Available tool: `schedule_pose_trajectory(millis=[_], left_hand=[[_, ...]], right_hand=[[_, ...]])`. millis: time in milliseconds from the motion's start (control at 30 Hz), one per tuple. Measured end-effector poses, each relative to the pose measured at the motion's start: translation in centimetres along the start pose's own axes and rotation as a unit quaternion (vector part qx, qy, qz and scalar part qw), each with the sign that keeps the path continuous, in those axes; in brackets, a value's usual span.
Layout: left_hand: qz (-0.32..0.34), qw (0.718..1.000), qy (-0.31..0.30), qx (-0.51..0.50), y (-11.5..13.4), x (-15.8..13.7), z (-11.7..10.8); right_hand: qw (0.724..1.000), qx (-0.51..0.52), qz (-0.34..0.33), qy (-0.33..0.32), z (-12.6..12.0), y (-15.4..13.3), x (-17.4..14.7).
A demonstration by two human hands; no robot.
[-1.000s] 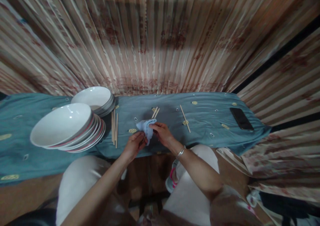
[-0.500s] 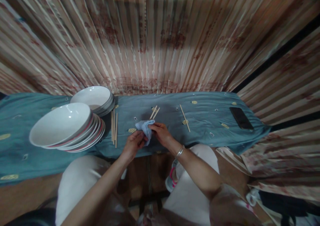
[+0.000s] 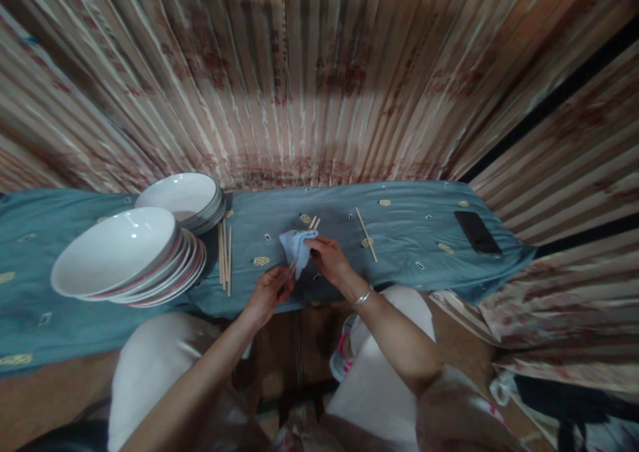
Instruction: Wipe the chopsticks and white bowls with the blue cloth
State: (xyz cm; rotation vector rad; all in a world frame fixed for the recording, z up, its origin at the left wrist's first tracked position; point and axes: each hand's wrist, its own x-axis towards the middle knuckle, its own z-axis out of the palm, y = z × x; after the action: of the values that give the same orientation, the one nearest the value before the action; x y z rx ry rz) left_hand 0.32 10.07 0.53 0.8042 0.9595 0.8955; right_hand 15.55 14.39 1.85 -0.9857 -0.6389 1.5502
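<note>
My left hand (image 3: 271,292) is closed on the near ends of a pair of wooden chopsticks (image 3: 314,223), held at a slant over the table. Around the middle of that pair is a light blue cloth (image 3: 298,247), pinched in my right hand (image 3: 327,257); the cloth hides most of the chopsticks' length. Left of my hands, several chopsticks (image 3: 229,260) lie side by side on the blue-green tablecloth (image 3: 254,216). A single chopstick (image 3: 366,234) rests at a slant to the right of my right hand.
On the left stands a tilted stack of white bowls (image 3: 117,252) with red-rimmed dishes under it, and a second bowl stack (image 3: 177,196) behind. A black phone (image 3: 477,233) lies at the table's right end. Pleated curtains (image 3: 319,126) hang behind the table.
My right hand and the cloth have moved slightly up and away along the chopsticks, uncovering a stretch near my left hand. The whole view has shifted a little.
</note>
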Motion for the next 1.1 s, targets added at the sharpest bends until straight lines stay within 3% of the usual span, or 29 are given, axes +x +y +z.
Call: schedule_pose_trajectory(millis=[333,800,1100], left_hand=[[-0.035,0.999,-0.004,-0.012,-0.2,-0.4,0.5],[0.003,0.999,-0.006,-0.05,1.0,0.1,-0.3],[0.001,0.999,0.035,-0.035,0.7,0.0,-0.5]], right_hand=[[0.997,0.044,-0.046,0.04,-2.1,-2.7,1.2],[0.999,0.0,0.037,-0.023,1.3,1.6,-1.0],[0.999,-0.009,0.029,-0.019,1.1,1.6,-0.7]])
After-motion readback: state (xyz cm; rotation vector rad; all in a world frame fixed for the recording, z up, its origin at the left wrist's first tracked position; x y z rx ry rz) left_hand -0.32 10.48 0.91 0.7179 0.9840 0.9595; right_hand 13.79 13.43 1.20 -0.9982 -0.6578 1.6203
